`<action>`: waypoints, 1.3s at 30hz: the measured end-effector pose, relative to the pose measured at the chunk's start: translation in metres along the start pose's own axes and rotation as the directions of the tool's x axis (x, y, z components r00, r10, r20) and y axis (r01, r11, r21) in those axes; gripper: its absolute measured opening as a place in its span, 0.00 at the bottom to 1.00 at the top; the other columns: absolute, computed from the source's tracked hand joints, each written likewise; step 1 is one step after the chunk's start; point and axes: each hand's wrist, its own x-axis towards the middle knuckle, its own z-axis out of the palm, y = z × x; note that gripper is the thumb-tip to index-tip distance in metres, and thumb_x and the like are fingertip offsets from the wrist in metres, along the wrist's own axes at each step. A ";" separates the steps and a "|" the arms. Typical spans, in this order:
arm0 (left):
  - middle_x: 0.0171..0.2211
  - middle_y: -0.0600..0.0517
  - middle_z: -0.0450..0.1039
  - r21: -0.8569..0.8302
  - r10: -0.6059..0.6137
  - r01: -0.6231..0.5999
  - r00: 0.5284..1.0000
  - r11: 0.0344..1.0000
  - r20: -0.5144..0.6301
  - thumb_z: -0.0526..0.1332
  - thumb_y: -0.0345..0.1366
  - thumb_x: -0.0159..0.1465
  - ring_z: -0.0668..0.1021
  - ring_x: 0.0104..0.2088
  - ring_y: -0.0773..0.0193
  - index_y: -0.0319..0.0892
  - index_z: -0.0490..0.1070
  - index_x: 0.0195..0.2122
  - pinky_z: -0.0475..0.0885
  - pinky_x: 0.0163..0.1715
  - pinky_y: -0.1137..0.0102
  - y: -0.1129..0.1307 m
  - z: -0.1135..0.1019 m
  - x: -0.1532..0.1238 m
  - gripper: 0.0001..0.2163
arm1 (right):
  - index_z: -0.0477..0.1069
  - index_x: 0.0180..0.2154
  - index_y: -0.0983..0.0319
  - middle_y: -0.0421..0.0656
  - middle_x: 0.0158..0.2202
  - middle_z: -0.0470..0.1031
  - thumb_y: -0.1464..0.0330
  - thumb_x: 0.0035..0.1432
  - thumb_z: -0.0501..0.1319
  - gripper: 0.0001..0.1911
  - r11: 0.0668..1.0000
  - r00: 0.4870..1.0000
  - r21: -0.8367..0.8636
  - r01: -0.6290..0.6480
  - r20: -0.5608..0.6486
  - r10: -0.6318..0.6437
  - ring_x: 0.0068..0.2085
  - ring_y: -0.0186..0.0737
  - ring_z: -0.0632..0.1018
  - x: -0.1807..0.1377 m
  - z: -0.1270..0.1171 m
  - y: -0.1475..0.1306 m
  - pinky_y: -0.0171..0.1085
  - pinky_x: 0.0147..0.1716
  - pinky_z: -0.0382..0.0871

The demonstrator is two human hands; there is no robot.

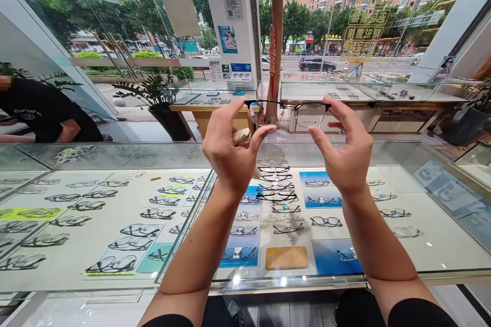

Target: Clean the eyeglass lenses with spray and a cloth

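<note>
I hold a pair of black-framed glasses (288, 111) up at chest height, lenses facing away, above a glass display counter (115, 276). My left hand (230, 150) pinches the left end of the frame, with a small beige cloth (241, 136) tucked between its fingers. My right hand (345, 150) grips the right end of the frame between thumb and fingers. Under the glass lie rows of several spectacle frames (278, 196) on white and blue cards.
A tan pad (286, 257) lies inside the case near the front. A person in black (42, 112) sits at far left. A potted plant (161, 102), a wooden post (276, 41) and more glass cases (368, 92) stand before the shop window.
</note>
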 end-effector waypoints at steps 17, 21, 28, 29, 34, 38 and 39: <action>0.62 0.46 0.81 0.030 -0.034 0.035 0.999 0.999 -0.025 0.80 0.48 0.63 0.81 0.64 0.48 0.55 0.78 0.63 0.84 0.38 0.62 0.011 -0.002 0.003 0.28 | 0.69 0.72 0.50 0.50 0.68 0.78 0.58 0.73 0.65 0.30 1.000 1.000 0.001 -0.026 0.007 0.026 0.65 0.59 0.81 -0.002 0.001 0.002 0.60 0.59 0.83; 0.61 0.47 0.82 0.002 -0.034 0.034 0.999 0.999 -0.006 0.80 0.47 0.63 0.82 0.63 0.49 0.55 0.78 0.61 0.83 0.36 0.65 0.013 -0.001 0.003 0.26 | 0.71 0.71 0.51 0.50 0.67 0.79 0.57 0.72 0.66 0.29 0.998 0.998 0.035 -0.056 0.006 0.055 0.63 0.58 0.82 -0.002 0.001 0.002 0.60 0.59 0.82; 0.61 0.47 0.82 0.046 -0.040 0.040 0.999 0.998 0.010 0.80 0.44 0.63 0.82 0.62 0.48 0.57 0.77 0.63 0.83 0.37 0.62 0.014 -0.002 0.003 0.27 | 0.72 0.70 0.51 0.50 0.67 0.79 0.55 0.72 0.66 0.29 0.996 0.997 0.038 -0.078 0.021 0.077 0.62 0.58 0.82 -0.001 0.002 0.005 0.60 0.59 0.82; 0.61 0.47 0.82 0.072 -0.027 0.027 1.000 0.997 -0.005 0.80 0.44 0.63 0.82 0.62 0.48 0.57 0.77 0.63 0.84 0.37 0.62 0.014 -0.002 0.002 0.27 | 0.72 0.70 0.51 0.51 0.67 0.79 0.54 0.72 0.66 0.29 0.996 0.997 0.038 -0.076 0.028 0.075 0.62 0.58 0.82 -0.001 0.003 0.007 0.59 0.59 0.82; 0.60 0.48 0.81 0.116 0.016 -0.011 0.999 0.993 -0.040 0.80 0.41 0.62 0.83 0.60 0.47 0.57 0.78 0.62 0.84 0.37 0.60 0.013 -0.002 0.001 0.28 | 0.72 0.71 0.53 0.53 0.67 0.79 0.52 0.73 0.65 0.30 0.997 0.995 0.033 -0.070 0.070 0.068 0.63 0.58 0.82 -0.001 0.005 0.013 0.59 0.58 0.83; 0.60 0.47 0.81 0.117 0.008 -0.004 0.999 0.993 -0.038 0.80 0.41 0.62 0.82 0.61 0.47 0.56 0.78 0.60 0.85 0.37 0.60 0.014 -0.002 0.001 0.26 | 0.71 0.71 0.54 0.54 0.67 0.79 0.52 0.74 0.64 0.31 0.995 0.993 0.048 -0.084 0.082 0.080 0.64 0.58 0.82 -0.002 0.006 0.014 0.60 0.59 0.82; 0.59 0.47 0.81 0.116 0.008 -0.004 0.999 0.993 -0.038 0.80 0.42 0.62 0.82 0.61 0.47 0.56 0.78 0.60 0.85 0.37 0.60 0.014 -0.003 0.001 0.26 | 0.71 0.71 0.54 0.54 0.67 0.79 0.51 0.74 0.64 0.31 0.995 0.993 0.052 -0.085 0.083 0.081 0.64 0.59 0.82 -0.002 0.007 0.014 0.61 0.60 0.82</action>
